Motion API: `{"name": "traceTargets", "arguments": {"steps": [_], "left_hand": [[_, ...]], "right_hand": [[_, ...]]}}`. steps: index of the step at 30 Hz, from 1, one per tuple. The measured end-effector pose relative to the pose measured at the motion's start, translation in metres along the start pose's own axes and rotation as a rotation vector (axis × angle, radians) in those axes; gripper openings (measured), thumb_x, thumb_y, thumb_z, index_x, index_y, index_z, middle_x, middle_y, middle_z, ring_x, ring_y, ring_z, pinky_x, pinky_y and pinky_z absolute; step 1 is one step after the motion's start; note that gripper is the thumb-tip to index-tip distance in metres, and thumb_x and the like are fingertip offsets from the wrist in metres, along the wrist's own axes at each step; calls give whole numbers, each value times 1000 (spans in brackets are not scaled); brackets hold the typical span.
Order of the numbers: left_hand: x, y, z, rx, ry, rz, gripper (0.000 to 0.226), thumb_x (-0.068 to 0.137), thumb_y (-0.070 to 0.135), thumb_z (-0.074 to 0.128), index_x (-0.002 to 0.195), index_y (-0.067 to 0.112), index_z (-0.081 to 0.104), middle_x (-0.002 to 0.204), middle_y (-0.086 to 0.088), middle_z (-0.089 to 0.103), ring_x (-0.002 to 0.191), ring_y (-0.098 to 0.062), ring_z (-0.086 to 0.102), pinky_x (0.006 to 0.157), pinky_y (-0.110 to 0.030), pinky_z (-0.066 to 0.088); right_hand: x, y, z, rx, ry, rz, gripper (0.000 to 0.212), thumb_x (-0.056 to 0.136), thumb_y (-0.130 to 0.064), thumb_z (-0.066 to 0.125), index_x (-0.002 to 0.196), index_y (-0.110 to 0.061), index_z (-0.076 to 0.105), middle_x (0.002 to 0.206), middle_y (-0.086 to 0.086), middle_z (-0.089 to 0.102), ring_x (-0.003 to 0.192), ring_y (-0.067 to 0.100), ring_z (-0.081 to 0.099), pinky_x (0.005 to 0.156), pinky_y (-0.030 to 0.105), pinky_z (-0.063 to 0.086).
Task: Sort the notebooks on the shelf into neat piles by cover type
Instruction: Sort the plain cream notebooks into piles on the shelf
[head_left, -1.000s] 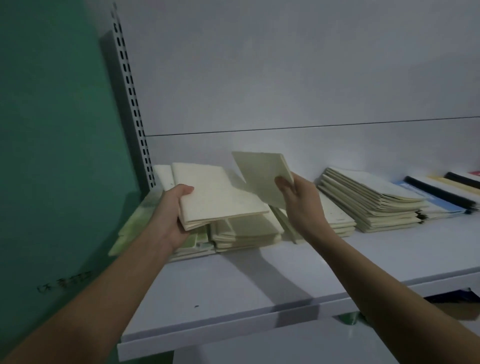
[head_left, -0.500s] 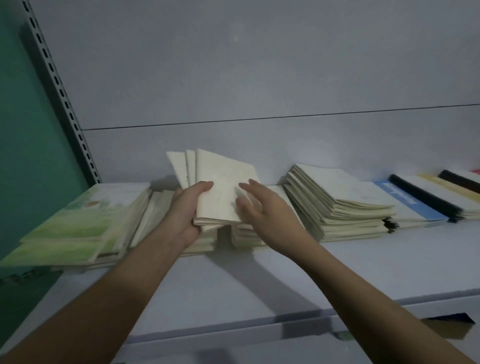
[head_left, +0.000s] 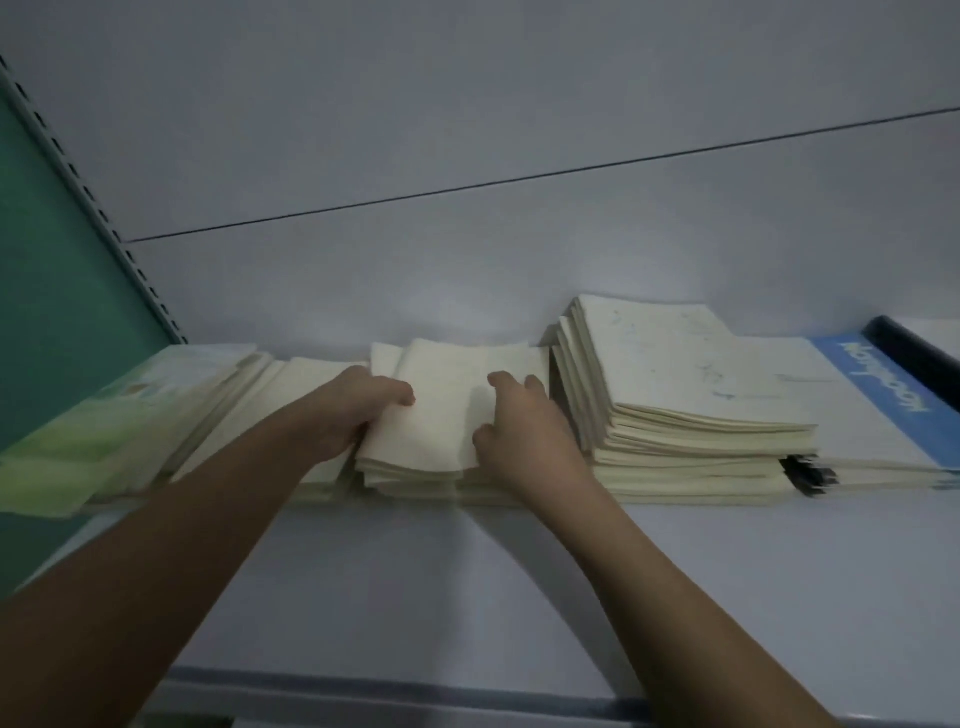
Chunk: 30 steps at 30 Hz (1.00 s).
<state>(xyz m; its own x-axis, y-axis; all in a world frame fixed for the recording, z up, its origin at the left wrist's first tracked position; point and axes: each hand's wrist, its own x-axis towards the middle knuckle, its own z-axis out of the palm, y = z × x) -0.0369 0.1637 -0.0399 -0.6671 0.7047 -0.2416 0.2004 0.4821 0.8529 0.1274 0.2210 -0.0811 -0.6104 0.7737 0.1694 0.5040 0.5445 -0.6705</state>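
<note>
A small stack of cream-covered notebooks (head_left: 441, 410) lies on top of a low cream pile in the middle of the white shelf (head_left: 519, 597). My left hand (head_left: 358, 410) grips the stack's left edge, with the thumb on the top cover. My right hand (head_left: 519, 431) rests on the right part of the top cover, fingers and thumb pressing down. Close on the right stands a taller cream pile (head_left: 675, 384). On the left lie another cream pile (head_left: 291, 384) and a green-covered pile (head_left: 104, 426).
A blue-covered notebook (head_left: 883, 405) and a black-spined one (head_left: 914, 348) lie at the far right. The shelf's white back panel rises behind the piles. A perforated upright rail (head_left: 78, 171) and a green wall (head_left: 41, 312) bound the left side.
The cream notebook held up in my right hand went onto the stack in my left hand. Both hands then lowered that stack onto the middle pile. The view shifted right and closer.
</note>
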Motion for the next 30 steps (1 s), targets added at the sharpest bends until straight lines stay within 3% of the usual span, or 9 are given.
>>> {"name": "traceTargets", "arguments": {"steps": [3,6,9,13,16,21,26,28,30], "left_hand": [[0,5,7,84,55,-38,26,89,14,59,111,2,55,93,-14,61,77,-26,58,60,-28,44],[1,10,17,103,23,-51,25,89,14,58,111,1,57,94,-16,63,76,-27,59,61,-27,45],[4,10,34,115,23,-26,28,91,14,53,117,2,53,93,-14,62,74,-24,59,58,-26,45],[12,4,46,112,90,11,39,91,20,49,128,9,47,101,-10,61,80,-22,59,59,-26,44],[16,4,45,126,98,-17,37,90,22,51,125,8,52,96,-9,62,77,-23,59,59,-27,43],[18,14,32,165,65,-123,40,87,28,58,121,7,53,103,-13,61,87,-28,59,67,-31,45],[19,6,37,176,66,-3,40,90,25,54,127,10,50,102,-6,59,83,-21,58,62,-29,44],[20,2,35,199,124,85,47,90,25,55,133,11,46,118,-8,58,95,-23,59,70,-31,47],[18,-1,26,258,194,184,60,92,25,54,147,13,34,146,-9,44,125,-26,49,97,-37,44]], "right_hand": [[-1,2,12,-241,-21,-23,32,91,-19,43,121,-7,42,130,22,41,123,40,34,87,42,35],[3,7,19,-180,-16,41,46,94,-21,40,136,-5,30,145,27,25,136,45,19,100,50,36],[4,10,20,-97,34,64,59,97,-25,40,148,-6,16,153,29,9,143,43,10,105,45,36],[8,18,22,25,106,43,44,95,-27,47,131,-5,35,146,28,24,136,39,27,102,38,38],[10,20,21,96,88,41,31,94,-27,49,118,-10,41,146,23,24,135,37,30,100,38,39],[10,14,25,66,84,23,43,94,-30,48,132,-14,37,154,22,16,141,35,23,105,40,38],[10,13,32,-19,146,47,47,94,-32,44,134,-9,35,152,23,18,139,36,25,102,40,40],[10,13,33,-79,179,27,54,94,-32,44,140,-7,31,153,23,17,141,36,21,106,43,37],[7,13,33,-139,237,-14,58,92,-29,48,142,-5,33,153,23,22,140,37,24,108,46,36]]}}
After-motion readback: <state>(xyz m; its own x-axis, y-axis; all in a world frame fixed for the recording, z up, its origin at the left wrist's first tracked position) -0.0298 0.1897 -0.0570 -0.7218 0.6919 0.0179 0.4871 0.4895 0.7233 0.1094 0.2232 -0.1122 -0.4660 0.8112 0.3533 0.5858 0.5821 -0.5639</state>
